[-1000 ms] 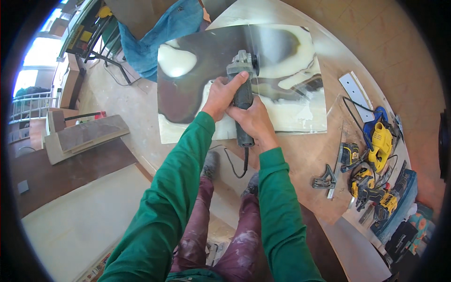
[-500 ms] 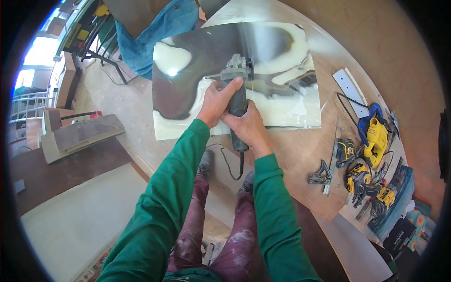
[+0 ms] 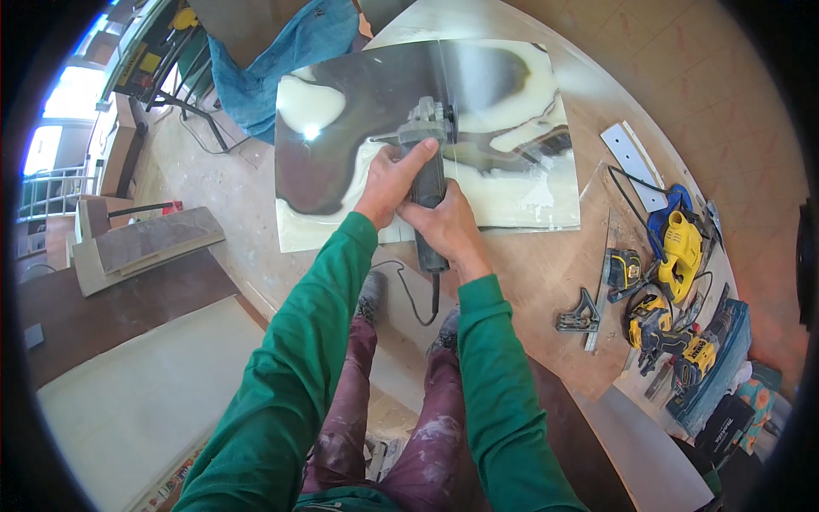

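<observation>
– Left hand (image 3: 392,183) and right hand (image 3: 450,225) are both wrapping around the angle grinder (image 3: 429,183), right?
– Yes, the left is clasping it up by the head, while the right is holding the lower body, nearer the person.
– Where is the tool sitting?
– Over the middle of a glossy patterned panel (image 3: 314,166), its disc (image 3: 453,125) facing right and standing along a thin line (image 3: 443,68) running far to near. I can't tell whether it's touching.
– And around that?
– The panel is resting on the worktable (image 3: 529,273); the cord (image 3: 436,294) is hanging on the near side. Right of it, a combination square (image 3: 580,314) is lying, and a yellow power tool (image 3: 682,243) is resting farther right.
</observation>
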{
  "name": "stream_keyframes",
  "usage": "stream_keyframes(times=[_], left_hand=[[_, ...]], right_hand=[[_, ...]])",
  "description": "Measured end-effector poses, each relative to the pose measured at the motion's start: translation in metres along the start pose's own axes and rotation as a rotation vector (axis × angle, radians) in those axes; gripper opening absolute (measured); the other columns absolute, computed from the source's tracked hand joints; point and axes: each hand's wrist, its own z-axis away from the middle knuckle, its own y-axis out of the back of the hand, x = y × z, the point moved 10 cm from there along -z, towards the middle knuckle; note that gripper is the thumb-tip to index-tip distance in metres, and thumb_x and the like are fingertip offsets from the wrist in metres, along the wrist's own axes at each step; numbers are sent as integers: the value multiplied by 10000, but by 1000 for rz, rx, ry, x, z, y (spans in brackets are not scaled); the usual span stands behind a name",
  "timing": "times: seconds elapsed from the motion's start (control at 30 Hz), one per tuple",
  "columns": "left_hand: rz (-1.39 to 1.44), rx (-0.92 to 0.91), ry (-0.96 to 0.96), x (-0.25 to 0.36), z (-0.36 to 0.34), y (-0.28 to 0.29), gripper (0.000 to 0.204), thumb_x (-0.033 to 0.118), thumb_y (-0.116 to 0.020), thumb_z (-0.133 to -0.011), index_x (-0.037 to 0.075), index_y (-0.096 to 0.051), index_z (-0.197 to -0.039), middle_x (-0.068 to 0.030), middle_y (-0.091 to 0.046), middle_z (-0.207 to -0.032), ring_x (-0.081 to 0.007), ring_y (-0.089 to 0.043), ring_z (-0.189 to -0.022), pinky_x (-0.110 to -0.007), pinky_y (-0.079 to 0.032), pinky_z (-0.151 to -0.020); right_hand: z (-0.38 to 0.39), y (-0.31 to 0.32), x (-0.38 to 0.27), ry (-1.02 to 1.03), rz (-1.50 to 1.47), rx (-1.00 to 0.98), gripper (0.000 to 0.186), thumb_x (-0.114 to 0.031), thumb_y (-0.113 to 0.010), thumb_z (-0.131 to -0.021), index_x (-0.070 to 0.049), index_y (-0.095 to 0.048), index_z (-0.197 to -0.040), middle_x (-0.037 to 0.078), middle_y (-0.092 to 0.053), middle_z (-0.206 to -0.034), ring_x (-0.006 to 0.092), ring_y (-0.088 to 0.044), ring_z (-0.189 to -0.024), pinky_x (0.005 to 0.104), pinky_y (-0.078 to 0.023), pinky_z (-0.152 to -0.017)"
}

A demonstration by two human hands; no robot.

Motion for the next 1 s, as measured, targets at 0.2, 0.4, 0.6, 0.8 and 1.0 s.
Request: stream_keyframes(times=[0.2, 0.4, 0.6, 0.8, 1.0], left_hand=[[31, -29, 61, 2, -1, -3, 1049, 652, -926, -902, -207, -612, -1416, -252, -746, -1293, -271, -763, -1141, -402, -634, -989], [53, -51, 65, 11, -1, -4, 1040, 625, -931, -912, -207, -602, -1442, -243, -746, -1305, -267, -763, -1137, -395, -634, -990], [41, -37, 31, 24, 4, -6, 883, 680, -876, -949, -114, -726, -1305, -145, -755, -1172, -225, -737, -1037, -374, -607, -962], [64, -82, 42, 28, -1, -7, 872, 606, -929, -927, -152, -720, -1306, -177, -779, -1187, -221, -758, -1024, -366, -623, -918], [60, -49, 14, 24, -3, -4, 914, 617, -928, -923, -167, -696, -1331, -194, -775, -1212, -233, -764, -1053, -369, -626, -941]], right_hand=[[-6, 1, 2, -1, -3, 1, 919, -489, -968, -794, 126, -628, -1387, 308, -805, -1257, 432, -814, -1153, 483, -630, -996], [-10, 0, -3, -1, -19, -7, 911, -477, -977, -784, 122, -634, -1379, 299, -809, -1244, 420, -816, -1139, 473, -633, -983], [-15, 1, -4, -8, -27, 3, 907, -478, -983, -778, 125, -643, -1365, 284, -814, -1228, 400, -821, -1118, 460, -635, -967], [-19, 0, -7, -13, -48, -9, 889, -473, -988, -777, 139, -653, -1328, 279, -816, -1199, 369, -826, -1091, 448, -638, -951], [-14, -1, -11, -8, -70, -20, 772, -378, -997, -826, 109, -652, -1316, 166, -789, -1161, 220, -766, -1014, 359, -614, -888]])
